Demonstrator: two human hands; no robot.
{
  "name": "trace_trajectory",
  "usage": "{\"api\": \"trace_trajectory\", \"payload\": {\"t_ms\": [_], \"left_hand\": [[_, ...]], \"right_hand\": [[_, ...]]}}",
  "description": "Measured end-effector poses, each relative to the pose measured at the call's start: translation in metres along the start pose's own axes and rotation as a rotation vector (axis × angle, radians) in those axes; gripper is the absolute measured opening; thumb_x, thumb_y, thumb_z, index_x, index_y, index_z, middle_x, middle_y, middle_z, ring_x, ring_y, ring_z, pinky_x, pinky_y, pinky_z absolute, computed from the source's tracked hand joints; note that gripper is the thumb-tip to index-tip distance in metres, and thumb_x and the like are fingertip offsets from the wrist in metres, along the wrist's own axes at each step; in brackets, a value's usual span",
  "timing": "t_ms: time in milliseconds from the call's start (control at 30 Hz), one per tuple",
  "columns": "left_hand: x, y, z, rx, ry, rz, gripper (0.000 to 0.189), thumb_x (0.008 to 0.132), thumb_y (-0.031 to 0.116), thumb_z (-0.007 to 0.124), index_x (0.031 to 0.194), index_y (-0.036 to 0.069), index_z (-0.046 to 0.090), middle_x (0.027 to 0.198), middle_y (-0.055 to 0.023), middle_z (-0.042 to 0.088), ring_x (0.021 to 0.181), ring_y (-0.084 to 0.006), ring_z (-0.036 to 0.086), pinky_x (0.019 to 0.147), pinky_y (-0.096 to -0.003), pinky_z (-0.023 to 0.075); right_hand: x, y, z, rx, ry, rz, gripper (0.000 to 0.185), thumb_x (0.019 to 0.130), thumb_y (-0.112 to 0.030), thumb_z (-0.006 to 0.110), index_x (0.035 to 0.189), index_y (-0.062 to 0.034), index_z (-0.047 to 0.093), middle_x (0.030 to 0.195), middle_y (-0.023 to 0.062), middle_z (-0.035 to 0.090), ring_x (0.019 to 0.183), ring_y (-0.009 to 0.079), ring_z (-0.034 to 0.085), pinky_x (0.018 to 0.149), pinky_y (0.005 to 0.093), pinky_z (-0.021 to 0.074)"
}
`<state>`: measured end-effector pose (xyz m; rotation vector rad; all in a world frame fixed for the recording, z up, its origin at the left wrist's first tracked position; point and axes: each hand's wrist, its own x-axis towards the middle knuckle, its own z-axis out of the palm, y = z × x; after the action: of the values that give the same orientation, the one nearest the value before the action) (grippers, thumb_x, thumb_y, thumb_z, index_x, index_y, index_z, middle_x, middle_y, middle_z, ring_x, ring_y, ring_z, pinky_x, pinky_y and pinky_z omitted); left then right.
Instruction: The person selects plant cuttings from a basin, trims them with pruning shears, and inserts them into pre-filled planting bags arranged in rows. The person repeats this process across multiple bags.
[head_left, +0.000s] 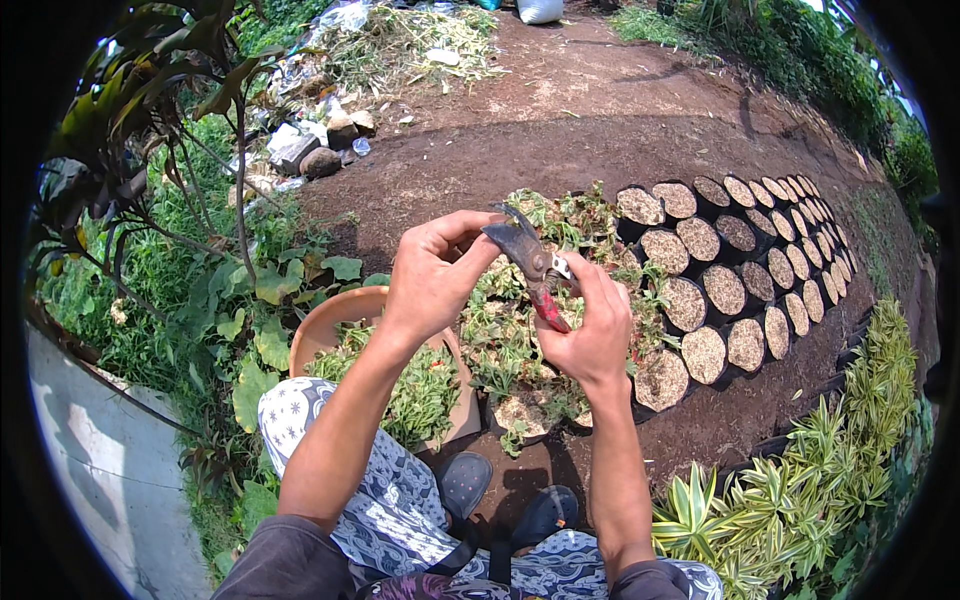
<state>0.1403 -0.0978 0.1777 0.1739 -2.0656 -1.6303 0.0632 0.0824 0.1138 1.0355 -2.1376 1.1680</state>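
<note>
Bypass pruning shears (528, 259) with a worn red handle are gripped in my right hand (592, 322). Their dark blades point up and left, and the tips look slightly parted. My left hand (435, 274) meets the blade tips with thumb and forefinger drawn together. Whether those fingers pinch the blade or something small is hidden. Beneath my left forearm stands a wide terracotta-coloured pot (319, 322) holding a heap of leafy cuttings (424, 401). Below and beyond the shears, drooping leafy plants (491, 330) grow in black grow bags.
Rows of black grow bags (705, 360) filled with pale material stretch to the right. Striped-leaf plants (810, 480) edge the lower right. Rocks (321, 163) and litter lie ahead left, near a dark-leaved shrub (240, 172). A concrete slab (112, 465) borders the left.
</note>
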Motion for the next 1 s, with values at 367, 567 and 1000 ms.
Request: {"api": "trace_trajectory", "payload": {"t_ms": [367,567,1000], "left_hand": [[-0.001,0.001,0.003,0.124,0.043,0.034,0.022,0.095,0.017,0.069,0.108,-0.001,0.074,0.080,0.0008,0.070,0.070,-0.0029,0.057,0.060,-0.0218,0.0457],[0.000,0.004,0.000,-0.033,-0.015,-0.044,0.024,0.097,0.017,0.067,0.114,0.000,0.071,0.084,-0.0017,0.072,0.075,-0.0032,0.058,0.064,-0.0214,0.0466],[0.008,-0.004,-0.024,0.019,0.096,-0.111,0.025,0.101,0.022,0.060,0.117,0.007,0.071,0.080,0.0029,0.064,0.060,0.0001,0.044,0.051,-0.0174,0.0339]], "right_hand": [[-0.011,-0.003,0.017,0.147,0.038,0.108,0.046,0.070,-0.012,0.074,0.113,-0.0055,0.062,0.072,0.0093,0.066,0.063,0.0317,0.066,0.067,0.0430,0.0538],[-0.008,-0.010,0.015,0.389,-0.031,0.342,0.052,0.078,-0.014,0.073,0.125,-0.0023,0.054,0.094,0.0150,0.067,0.081,0.0275,0.068,0.077,0.0398,0.0537],[-0.047,-0.007,0.080,0.715,-0.833,0.866,0.088,0.079,-0.029,0.068,0.151,0.0019,0.028,0.129,0.0254,0.055,0.119,0.0332,0.056,0.104,0.0428,0.0433]]}}
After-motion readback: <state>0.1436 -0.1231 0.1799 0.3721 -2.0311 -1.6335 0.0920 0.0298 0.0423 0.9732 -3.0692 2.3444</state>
